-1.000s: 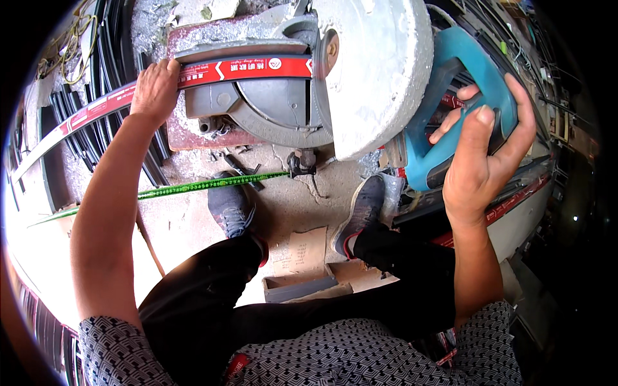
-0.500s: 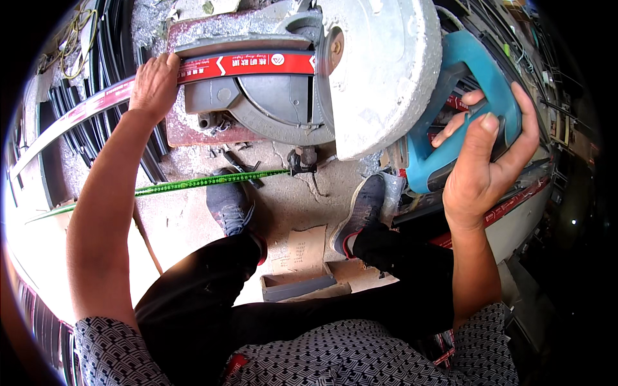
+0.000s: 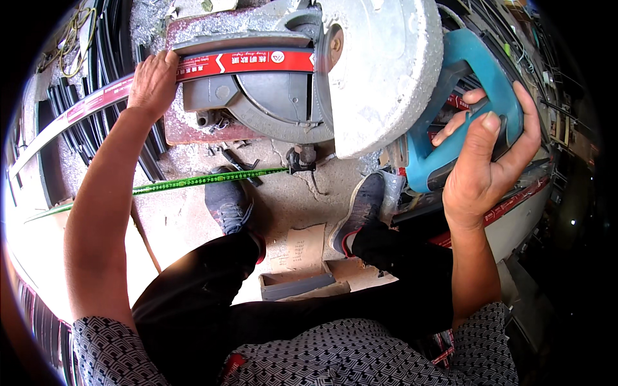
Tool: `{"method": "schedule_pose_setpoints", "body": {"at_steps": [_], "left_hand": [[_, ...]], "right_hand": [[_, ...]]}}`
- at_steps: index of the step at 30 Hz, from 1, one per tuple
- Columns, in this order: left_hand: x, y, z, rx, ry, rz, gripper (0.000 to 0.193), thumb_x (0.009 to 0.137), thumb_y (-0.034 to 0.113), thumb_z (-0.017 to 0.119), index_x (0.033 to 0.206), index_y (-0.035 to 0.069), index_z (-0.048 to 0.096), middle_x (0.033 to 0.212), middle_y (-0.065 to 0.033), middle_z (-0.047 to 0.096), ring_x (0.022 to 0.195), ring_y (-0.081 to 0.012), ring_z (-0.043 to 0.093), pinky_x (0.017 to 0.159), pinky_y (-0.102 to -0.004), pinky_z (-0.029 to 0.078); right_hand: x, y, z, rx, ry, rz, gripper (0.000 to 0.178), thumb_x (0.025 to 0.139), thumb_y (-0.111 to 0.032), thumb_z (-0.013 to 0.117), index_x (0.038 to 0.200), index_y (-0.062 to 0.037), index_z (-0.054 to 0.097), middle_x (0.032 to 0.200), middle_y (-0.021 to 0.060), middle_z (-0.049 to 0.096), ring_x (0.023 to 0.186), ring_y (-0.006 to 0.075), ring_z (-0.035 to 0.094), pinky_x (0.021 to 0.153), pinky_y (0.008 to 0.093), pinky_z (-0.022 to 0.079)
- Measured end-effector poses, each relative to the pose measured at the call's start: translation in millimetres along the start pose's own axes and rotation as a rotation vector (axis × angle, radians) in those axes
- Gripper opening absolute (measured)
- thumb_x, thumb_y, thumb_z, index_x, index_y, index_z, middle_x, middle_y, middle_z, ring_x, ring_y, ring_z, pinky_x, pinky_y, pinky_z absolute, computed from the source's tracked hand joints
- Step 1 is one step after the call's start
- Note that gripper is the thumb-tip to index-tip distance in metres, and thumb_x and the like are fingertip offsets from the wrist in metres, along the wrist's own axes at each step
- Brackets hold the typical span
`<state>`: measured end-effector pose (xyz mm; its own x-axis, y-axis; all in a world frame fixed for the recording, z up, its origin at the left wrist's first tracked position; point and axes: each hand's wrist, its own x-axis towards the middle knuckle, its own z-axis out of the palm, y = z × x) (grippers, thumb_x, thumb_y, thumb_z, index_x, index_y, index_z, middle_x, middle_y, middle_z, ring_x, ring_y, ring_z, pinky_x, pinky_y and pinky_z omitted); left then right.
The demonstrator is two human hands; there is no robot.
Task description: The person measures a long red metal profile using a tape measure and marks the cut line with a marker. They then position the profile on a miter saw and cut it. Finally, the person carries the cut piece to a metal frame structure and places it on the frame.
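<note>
A long metal profile strip faced with red printed film lies across the bed of a miter saw, against its fence. My left hand is closed over the strip left of the saw bed and presses it there. The strip's right end reaches the saw's round, dust-coated blade guard, which hides the blade. At the right, my right hand is wrapped round the saw's teal loop handle, fingers through the opening and thumb on the near side.
A green tape measure blade stretches across the floor at the saw's front. Small black tools lie beside my left shoe. Dark profiles are stacked at the far left. Cardboard with handwriting and grey channel offcuts lie between my legs.
</note>
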<state>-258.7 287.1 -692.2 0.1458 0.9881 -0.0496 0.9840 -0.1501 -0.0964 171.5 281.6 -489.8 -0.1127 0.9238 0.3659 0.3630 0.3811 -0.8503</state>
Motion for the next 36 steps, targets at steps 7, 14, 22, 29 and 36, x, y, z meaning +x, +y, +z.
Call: {"method": "schedule_pose_setpoints", "body": {"at_steps": [7,14,22,29,36], "left_hand": [[0,1,-2,-0.01,-0.035,-0.009,0.021,0.089,-0.001,0.051,0.109,0.005,0.052,0.108,-0.0161,0.061,0.111,-0.0334,0.06,0.097,-0.0466,0.044],[-2,-5,8,-0.038,0.086,0.042,0.025,0.083,0.001,0.059,0.107,0.006,0.052,0.103,-0.0136,0.059,0.107,-0.0339,0.059,0.09,-0.0472,0.045],[-3,-7,8,-0.049,0.075,0.037,0.03,0.08,0.001,0.061,0.108,0.006,0.052,0.102,-0.0132,0.059,0.106,-0.034,0.058,0.089,-0.0472,0.044],[-2,-1,1,-0.024,0.031,0.017,0.022,0.086,0.0,0.053,0.107,0.006,0.053,0.105,-0.0138,0.062,0.108,-0.0322,0.061,0.094,-0.0462,0.045],[-1,-5,7,-0.047,0.055,0.027,0.026,0.082,0.0,0.058,0.107,0.005,0.052,0.104,-0.0139,0.06,0.107,-0.0339,0.059,0.091,-0.0473,0.045]], "right_hand": [[0,2,-2,-0.022,-0.012,-0.018,0.05,0.106,-0.015,0.053,0.146,-0.0001,0.028,0.109,0.0144,0.062,0.067,0.0098,0.056,0.055,0.024,0.053],[0,2,-1,-0.006,-0.01,-0.013,0.05,0.106,-0.016,0.053,0.146,0.0005,0.027,0.109,0.0147,0.062,0.068,0.0096,0.056,0.056,0.0235,0.053],[-1,4,-3,-0.021,-0.022,-0.04,0.051,0.107,-0.018,0.053,0.147,0.0005,0.027,0.109,0.0147,0.062,0.069,0.0097,0.057,0.055,0.0231,0.053],[-1,5,-3,-0.019,-0.021,-0.057,0.052,0.107,-0.02,0.054,0.147,0.0008,0.027,0.108,0.0151,0.062,0.069,0.0099,0.057,0.055,0.023,0.053],[0,5,-3,-0.024,-0.024,-0.057,0.052,0.107,-0.02,0.054,0.146,0.0008,0.027,0.109,0.0153,0.062,0.067,0.0103,0.057,0.054,0.0233,0.053]]}}
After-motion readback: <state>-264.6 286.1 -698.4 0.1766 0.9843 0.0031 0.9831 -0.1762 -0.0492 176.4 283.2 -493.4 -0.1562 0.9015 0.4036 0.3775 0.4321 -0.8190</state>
